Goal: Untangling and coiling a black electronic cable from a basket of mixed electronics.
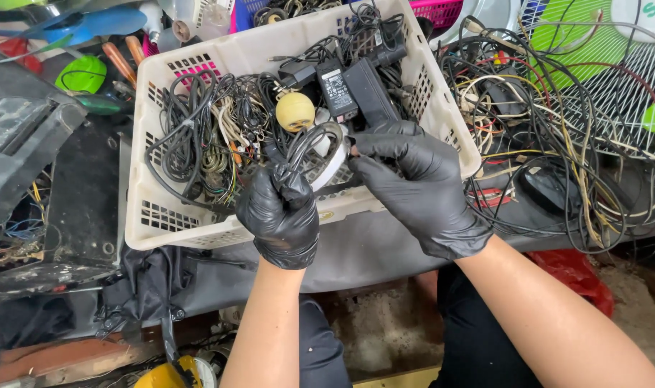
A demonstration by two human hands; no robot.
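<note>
Both my hands wear black gloves and meet over the near edge of a white plastic basket [155,215]. My left hand [279,212] is closed around a looped black cable [314,138]. My right hand [412,185] pinches the same cable loop from the right side. A roll of white tape [330,159] lies just behind the loop. The basket is full of tangled black cables [194,136], black power adapters [349,86] and a small yellow ball [295,111].
A heap of tangled wires [543,144] lies right of the basket, with a white fan grille [622,79] behind it. Black plastic housings [26,144] sit at left. A red bag [575,273] and a yellow object [166,375] lie below.
</note>
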